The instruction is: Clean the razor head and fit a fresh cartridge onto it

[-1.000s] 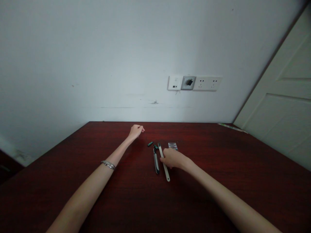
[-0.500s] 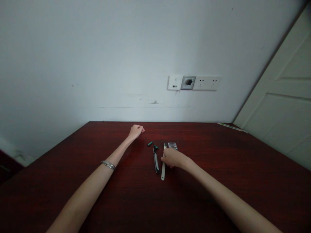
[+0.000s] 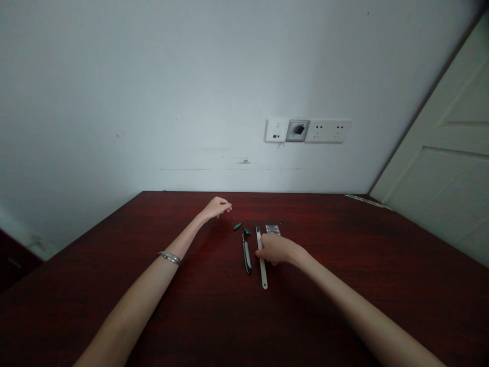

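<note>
My right hand [image 3: 275,249] is closed around the middle of a slim white brush [image 3: 263,270], which has a hole at its near end and a dark patch at its far end. Just left of it a grey and black razor [image 3: 246,255] lies lengthwise, its green-edged head pointing away from me. Beyond the razor is a small green and black razor cartridge [image 3: 237,227]. A clear plastic case [image 3: 272,229] sits behind my right hand, partly covered by it. My left hand [image 3: 217,207], fingers curled in with no object visible, hovers left of the cartridge.
The dark red wooden table [image 3: 191,316] meets a white wall carrying a row of sockets [image 3: 326,131]. A thin pale strip [image 3: 367,202] lies at the back right edge, near a white panelled door [image 3: 451,148].
The brush has turned in my right hand, its near end swinging right and its far end slightly left. My left hand has shifted slightly right, its fingers a little looser.
</note>
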The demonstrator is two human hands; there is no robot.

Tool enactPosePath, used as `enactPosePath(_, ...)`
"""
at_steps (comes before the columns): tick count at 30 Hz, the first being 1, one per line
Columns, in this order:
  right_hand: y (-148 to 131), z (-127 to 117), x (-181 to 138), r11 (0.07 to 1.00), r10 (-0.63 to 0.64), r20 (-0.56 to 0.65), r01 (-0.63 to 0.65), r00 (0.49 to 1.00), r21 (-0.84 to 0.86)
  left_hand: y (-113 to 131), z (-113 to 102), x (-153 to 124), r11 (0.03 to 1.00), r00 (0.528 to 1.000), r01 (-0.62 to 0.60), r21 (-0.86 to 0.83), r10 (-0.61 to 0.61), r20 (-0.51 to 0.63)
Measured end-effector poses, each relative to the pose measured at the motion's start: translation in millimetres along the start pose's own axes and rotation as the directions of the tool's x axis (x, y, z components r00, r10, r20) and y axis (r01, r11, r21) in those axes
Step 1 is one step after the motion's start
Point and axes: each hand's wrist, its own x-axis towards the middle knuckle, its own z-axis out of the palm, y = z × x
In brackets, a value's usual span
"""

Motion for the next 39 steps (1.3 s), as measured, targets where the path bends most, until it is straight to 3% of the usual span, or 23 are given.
enactPosePath(2,1,-1,0,0.999,0.013,0.009,-0.013,1.0,0.046,2,-7,-3,0.997,0.979,-0.077,0.03,0.07,0.191)
enactPosePath(5,3,-7,-3,0.996,0.018,0.016,-0.019,1.0,0.085,4,-13,-7,0.98,0.893,-0.165,0.108,0.101,0.439)
enactPosePath(9,11,-27,-11,0.994,0.013,-0.046,-0.008,0.999,0.109,4,-10,-8,0.947,0.831,-0.232,0.223,0.074,0.551)
enactPosePath(19,48,-65,-30,0.973,0.115,-0.084,-0.095,0.99,0.211,12,-1,-7,0.831,0.798,-0.443,0.335,0.196,0.569)
enactPosePath(39,67,-71,-26,0.961,0.123,-0.051,-0.106,0.991,0.256,7,-1,-5,0.859,0.768,-0.468,0.208,0.279,0.577)
